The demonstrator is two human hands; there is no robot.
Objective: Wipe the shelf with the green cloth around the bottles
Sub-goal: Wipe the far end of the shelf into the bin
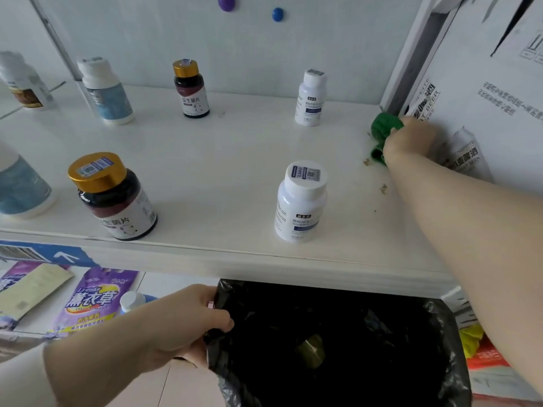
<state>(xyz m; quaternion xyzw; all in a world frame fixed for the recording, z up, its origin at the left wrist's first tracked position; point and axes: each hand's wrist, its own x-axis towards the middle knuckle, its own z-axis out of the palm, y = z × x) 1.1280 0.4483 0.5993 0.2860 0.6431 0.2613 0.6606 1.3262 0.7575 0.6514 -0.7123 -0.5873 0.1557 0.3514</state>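
My left hand (pixel 188 321) is nearest, below the shelf's front edge, fingers pinching the rim of the black bin bag (pixel 338 342), held open just under that edge. On the shelf (pixel 220 160), two bottles stand near the front: gold-cap bottle (pixel 113 198) front-left, white bottle (pixel 299 201) front-centre. Crumbs (pixel 383 188) lie along the right edge, btwn bag and cloth. My right hand (pixel 411 142) is furthest, at the back-right corner, fist closed on the bunched green cloth (pixel 383 127), pressed to the surface. Bag lies straight toward me from the cloth, so I reckon the next sweep runs front-ward along the right edge, clear of the white bottle.
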